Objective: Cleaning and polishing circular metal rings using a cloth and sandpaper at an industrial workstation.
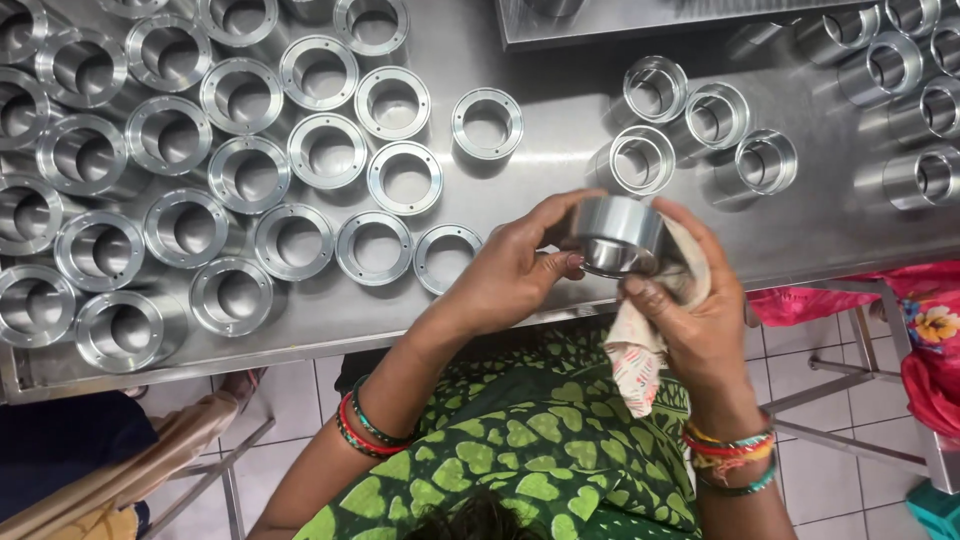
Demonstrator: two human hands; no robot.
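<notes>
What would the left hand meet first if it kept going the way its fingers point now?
The left hand points up and right, fingers already on the metal ring it holds. Past that, likely the rag and the right hand behind it, though depth is unclear.

A steel worktop (pixel 560 110) carries rows of flanged metal rings (pixel 170 135) packed close together on its left half, openings up. One ring (pixel 487 123) stands a little apart from them, towards the middle. Right of centre sit four shorter metal sleeves (pixel 713 115) in a loose cluster — more sleeves (pixel 925 110) line the right edge. Below the worktop — pale floor tiles (pixel 830 470), a metal stool frame (pixel 850 390) and red flowered cloth (pixel 925 320).
</notes>
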